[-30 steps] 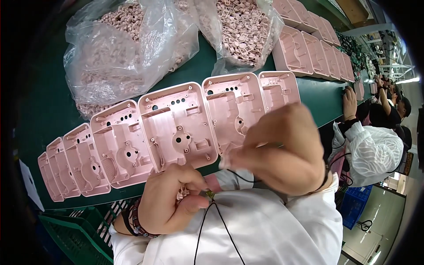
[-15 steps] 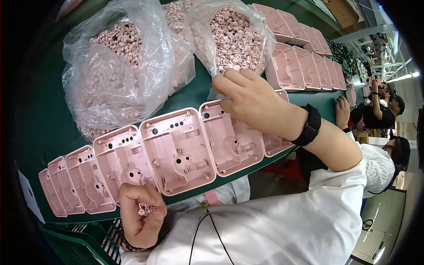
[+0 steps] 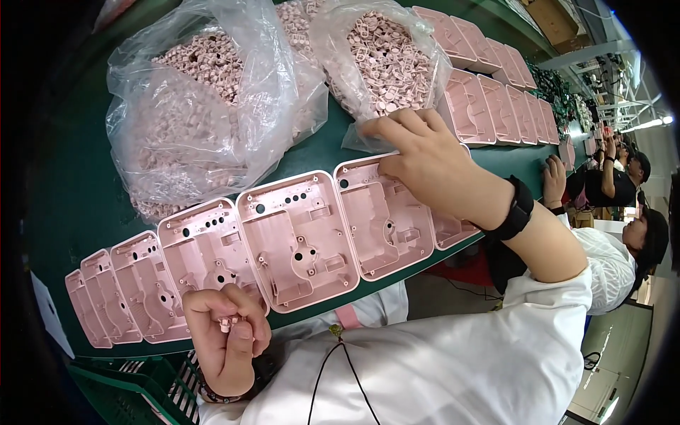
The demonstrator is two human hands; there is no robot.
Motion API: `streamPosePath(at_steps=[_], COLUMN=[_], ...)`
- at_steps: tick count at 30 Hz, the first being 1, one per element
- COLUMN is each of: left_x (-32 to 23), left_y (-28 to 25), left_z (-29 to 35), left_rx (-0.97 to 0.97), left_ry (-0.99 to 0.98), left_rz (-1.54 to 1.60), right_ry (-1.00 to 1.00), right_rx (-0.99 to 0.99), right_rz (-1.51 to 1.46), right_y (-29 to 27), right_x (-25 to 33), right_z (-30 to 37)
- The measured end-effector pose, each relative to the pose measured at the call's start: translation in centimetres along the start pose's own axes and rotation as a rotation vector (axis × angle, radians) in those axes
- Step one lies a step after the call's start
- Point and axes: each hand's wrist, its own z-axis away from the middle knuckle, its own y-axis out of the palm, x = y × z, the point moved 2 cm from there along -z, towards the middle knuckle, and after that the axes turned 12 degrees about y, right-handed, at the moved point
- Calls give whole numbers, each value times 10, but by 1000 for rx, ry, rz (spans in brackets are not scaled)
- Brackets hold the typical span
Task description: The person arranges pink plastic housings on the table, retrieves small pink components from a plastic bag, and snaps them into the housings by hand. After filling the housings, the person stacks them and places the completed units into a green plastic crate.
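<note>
Close to my body, my left hand (image 3: pixel 228 338) is closed around several small pink plastic parts (image 3: pixel 227 324); a few of them stick out between the thumb and fingers. My right hand (image 3: pixel 432 159) is over the far edge of a pink plastic housing (image 3: pixel 404 212), just below a clear bag (image 3: pixel 333 42). Its thumb and index finger are apart, with nothing visible between them; the other fingertips are partly hidden. The bag holds many small pink pieces (image 3: pixel 389 64). Another open pink housing (image 3: pixel 304 227) lies between my two hands.
More pink housings (image 3: pixel 152 290) continue the row leftward along the green table (image 3: pixel 64 198). A larger clear bag (image 3: pixel 191 134) of small parts stands behind them. Stacked housings (image 3: pixel 471 106) stand at far right. A green crate (image 3: pixel 134 389) is below the table edge; people (image 3: pixel 616 262) sit at right.
My right hand has moved slightly right and down from the bag's mouth, its thumb and index finger spreading. My left fingers have curled further over the small parts. The view has shifted slightly.
</note>
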Motion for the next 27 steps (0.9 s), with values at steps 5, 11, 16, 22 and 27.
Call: streamPosePath(at_steps=[5,11,16,22,27], left_x=[-2,-3,-9,-5,-1], left_y=[-6,-5,12,20,4], left_z=[2,-6,-10,-7,-5], left_rx=[82,364,397,216,259], left_ry=[14,5,74,108,142], left_rz=[-47,-113,-302,-299,-402], right_ry=[22,7,-107,-174,-116], right_rx=[51,22,63,76,-140], right_rz=[-76,-665,-842,-864,-823], right_y=[-11,-46,-59,-55,-64], right_x=[-3,57,104,106,99], right_z=[2,-1,-5,-14,-5])
